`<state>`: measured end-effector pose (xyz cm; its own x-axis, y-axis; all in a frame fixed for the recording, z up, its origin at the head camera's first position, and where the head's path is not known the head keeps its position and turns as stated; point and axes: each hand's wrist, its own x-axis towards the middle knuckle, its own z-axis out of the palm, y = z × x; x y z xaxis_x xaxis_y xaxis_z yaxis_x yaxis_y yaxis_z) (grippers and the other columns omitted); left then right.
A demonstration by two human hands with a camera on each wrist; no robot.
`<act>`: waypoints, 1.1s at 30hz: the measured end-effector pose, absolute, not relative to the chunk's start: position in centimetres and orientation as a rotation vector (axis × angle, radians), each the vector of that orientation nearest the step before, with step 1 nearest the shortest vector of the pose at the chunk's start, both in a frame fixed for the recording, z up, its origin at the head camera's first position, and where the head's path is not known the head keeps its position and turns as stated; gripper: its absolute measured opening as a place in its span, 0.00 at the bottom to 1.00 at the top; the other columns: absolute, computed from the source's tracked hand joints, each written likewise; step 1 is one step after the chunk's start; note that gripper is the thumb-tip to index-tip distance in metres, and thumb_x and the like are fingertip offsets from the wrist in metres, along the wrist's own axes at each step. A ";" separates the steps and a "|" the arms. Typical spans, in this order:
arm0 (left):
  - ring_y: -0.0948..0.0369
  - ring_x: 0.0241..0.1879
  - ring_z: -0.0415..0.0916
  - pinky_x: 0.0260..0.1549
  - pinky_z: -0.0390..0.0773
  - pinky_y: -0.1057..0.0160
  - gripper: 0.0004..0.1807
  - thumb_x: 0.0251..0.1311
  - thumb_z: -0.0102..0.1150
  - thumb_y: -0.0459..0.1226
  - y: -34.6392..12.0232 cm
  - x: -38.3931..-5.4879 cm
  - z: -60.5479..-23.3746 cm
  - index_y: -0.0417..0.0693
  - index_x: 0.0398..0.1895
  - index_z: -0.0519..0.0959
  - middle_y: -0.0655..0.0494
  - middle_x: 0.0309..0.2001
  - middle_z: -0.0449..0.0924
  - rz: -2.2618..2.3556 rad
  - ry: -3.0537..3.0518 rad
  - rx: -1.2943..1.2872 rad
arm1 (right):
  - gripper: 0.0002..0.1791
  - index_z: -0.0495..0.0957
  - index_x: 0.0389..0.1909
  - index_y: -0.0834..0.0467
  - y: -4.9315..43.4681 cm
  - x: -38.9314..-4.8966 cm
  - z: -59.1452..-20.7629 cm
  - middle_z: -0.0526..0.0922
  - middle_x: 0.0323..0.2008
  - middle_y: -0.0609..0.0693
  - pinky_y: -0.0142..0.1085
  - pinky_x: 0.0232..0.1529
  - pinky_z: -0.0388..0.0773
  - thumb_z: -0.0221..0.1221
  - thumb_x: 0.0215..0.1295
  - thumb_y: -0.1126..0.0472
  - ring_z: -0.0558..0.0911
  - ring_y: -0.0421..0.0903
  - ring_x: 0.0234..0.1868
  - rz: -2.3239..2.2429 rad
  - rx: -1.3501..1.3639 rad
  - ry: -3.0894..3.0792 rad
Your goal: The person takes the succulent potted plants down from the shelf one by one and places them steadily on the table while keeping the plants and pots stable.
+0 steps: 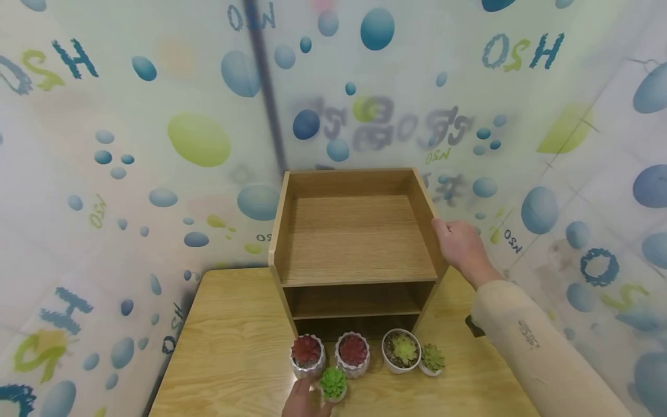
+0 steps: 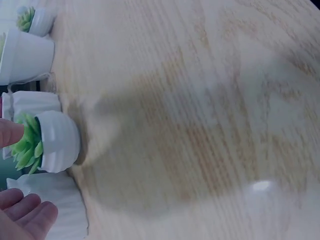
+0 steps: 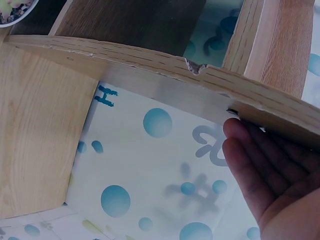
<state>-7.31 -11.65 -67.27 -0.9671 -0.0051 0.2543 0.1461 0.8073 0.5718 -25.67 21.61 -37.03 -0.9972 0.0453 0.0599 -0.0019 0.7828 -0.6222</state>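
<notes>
A wooden desktop shelf [image 1: 362, 237] with an open top and lower compartments stands at the back of the table. My right hand [image 1: 461, 246] holds its right side panel, thumb over the edge and fingers against the outer face. Low in the head view, my left hand [image 1: 302, 401] is beside a small bright green potted succulent [image 1: 333, 383]. In the left wrist view, the thumb is near the leaves, and the loosely bent fingers [image 2: 37, 217] overlap a white pot [image 2: 62, 200]. That pot holds a dark red succulent [image 1: 305, 350], and a second red succulent [image 1: 352, 350] stands to its right.
Right of the red plants are a larger white pot with a pale green succulent [image 1: 403, 349] and a small potted succulent [image 1: 432, 359]. A dark flat object [image 1: 474, 326] lies by the right sleeve. Patterned curtain [image 1: 203, 139] surrounds the light wood table [image 1: 229, 336].
</notes>
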 end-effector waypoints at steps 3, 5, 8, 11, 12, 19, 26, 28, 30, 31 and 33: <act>0.47 0.39 0.81 0.34 0.84 0.54 0.32 0.36 0.81 0.43 -12.2 -7.1 -66.7 0.39 0.47 0.79 0.46 0.42 0.80 -0.905 -2.725 -0.138 | 0.35 0.59 0.13 0.55 21.5 -25.7 -37.1 0.61 0.12 0.46 0.38 0.20 0.63 0.36 0.81 0.41 0.63 0.46 0.16 1.018 -0.025 -2.900; 0.46 0.39 0.81 0.35 0.84 0.54 0.33 0.37 0.80 0.43 -12.3 -7.1 -66.0 0.37 0.48 0.79 0.45 0.43 0.80 -0.922 -2.732 -0.144 | 0.35 0.59 0.13 0.55 21.7 -25.6 -37.1 0.61 0.12 0.46 0.38 0.19 0.63 0.36 0.81 0.41 0.63 0.46 0.16 1.021 -0.020 -2.899; 0.46 0.41 0.82 0.37 0.84 0.53 0.34 0.41 0.79 0.45 -12.4 -7.0 -65.0 0.36 0.50 0.79 0.44 0.46 0.80 -0.944 -2.771 -0.122 | 0.36 0.59 0.12 0.55 21.9 -25.5 -37.1 0.61 0.11 0.46 0.38 0.19 0.63 0.36 0.81 0.40 0.63 0.46 0.15 1.028 -0.006 -2.897; 0.48 0.42 0.82 0.37 0.84 0.54 0.33 0.43 0.78 0.46 -12.5 -7.0 -64.4 0.37 0.51 0.79 0.45 0.46 0.80 -0.934 -2.779 -0.089 | 0.36 0.60 0.13 0.55 21.9 -25.4 -37.1 0.61 0.12 0.46 0.38 0.19 0.63 0.35 0.81 0.39 0.63 0.46 0.16 1.024 -0.010 -2.907; 0.48 0.41 0.82 0.37 0.84 0.55 0.33 0.43 0.78 0.47 -12.6 -7.1 -64.3 0.37 0.51 0.79 0.46 0.46 0.81 -0.915 -2.768 -0.090 | 0.36 0.60 0.13 0.55 21.9 -25.4 -37.1 0.61 0.12 0.46 0.38 0.20 0.63 0.34 0.81 0.38 0.63 0.46 0.16 1.025 -0.014 -2.911; 0.50 0.38 0.84 0.32 0.84 0.58 0.32 0.41 0.79 0.46 -13.3 -7.6 -64.3 0.37 0.48 0.81 0.48 0.42 0.82 -0.805 -2.617 -0.121 | 0.36 0.60 0.14 0.55 21.7 -25.5 -37.1 0.62 0.13 0.47 0.39 0.21 0.64 0.34 0.82 0.39 0.63 0.46 0.17 1.022 -0.015 -2.920; 0.51 0.34 0.84 0.28 0.82 0.59 0.28 0.35 0.79 0.39 -14.0 -8.2 -63.2 0.39 0.44 0.82 0.49 0.39 0.83 -0.656 -2.425 -0.124 | 0.35 0.60 0.14 0.55 21.6 -25.6 -37.5 0.63 0.12 0.47 0.40 0.22 0.64 0.33 0.81 0.40 0.64 0.47 0.16 1.017 0.011 -2.896; 0.51 0.35 0.84 0.27 0.82 0.59 0.27 0.37 0.79 0.40 -14.1 -8.3 -62.7 0.40 0.45 0.83 0.50 0.40 0.83 -0.647 -2.430 -0.114 | 0.35 0.60 0.14 0.54 21.6 -25.6 -37.6 0.63 0.12 0.47 0.40 0.22 0.64 0.33 0.81 0.40 0.64 0.47 0.16 1.027 0.010 -2.888; 0.51 0.36 0.84 0.27 0.82 0.58 0.27 0.39 0.78 0.40 -14.2 -8.3 -62.1 0.41 0.46 0.83 0.50 0.42 0.83 -0.649 -2.445 -0.105 | 0.34 0.59 0.14 0.54 21.8 -25.4 -37.6 0.62 0.13 0.48 0.40 0.22 0.64 0.33 0.81 0.40 0.63 0.47 0.17 1.044 0.004 -2.879; 0.51 0.36 0.85 0.27 0.82 0.58 0.26 0.41 0.77 0.41 -14.2 -8.3 -61.9 0.41 0.46 0.83 0.50 0.42 0.83 -0.650 -2.451 -0.102 | 0.34 0.59 0.14 0.54 21.8 -25.3 -37.7 0.62 0.13 0.48 0.41 0.22 0.64 0.33 0.81 0.40 0.63 0.48 0.17 1.056 0.001 -2.874; 0.51 0.37 0.85 0.27 0.82 0.58 0.25 0.42 0.76 0.41 -14.4 -8.4 -61.4 0.41 0.46 0.83 0.50 0.43 0.84 -0.657 -2.458 -0.105 | 0.34 0.59 0.14 0.54 22.0 -25.2 -37.7 0.61 0.13 0.47 0.41 0.23 0.63 0.34 0.80 0.39 0.62 0.47 0.17 1.087 0.000 -2.863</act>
<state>-8.39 -14.38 -61.36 -0.8250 -0.0718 0.5605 0.2176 0.8751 0.4323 -25.17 22.00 -37.74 -0.9969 0.0277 0.0736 -0.0281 0.7484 -0.6627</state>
